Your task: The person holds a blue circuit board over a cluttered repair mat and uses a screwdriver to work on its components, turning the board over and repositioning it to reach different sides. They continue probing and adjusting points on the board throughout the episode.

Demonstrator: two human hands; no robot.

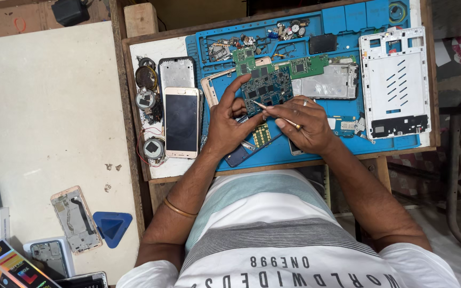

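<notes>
Bare blue-green circuit board (267, 89), centre frame: light, stiff, fragile; best pinched by edges. Left hand (229, 121) grips its lower-left side; right hand (306, 124) pinches thin metal-tipped probe (276, 114).

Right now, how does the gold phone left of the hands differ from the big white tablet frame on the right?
The gold phone is assembled, showing a dark glass screen; the white tablet frame is stripped bare, showing slots and a dark strip along its near end. The phone is much smaller and narrower than the frame. The phone lies off the blue repair mat, the frame partly on it. Both lie flat, lengthwise away from the person, untouched by either hand.
</notes>
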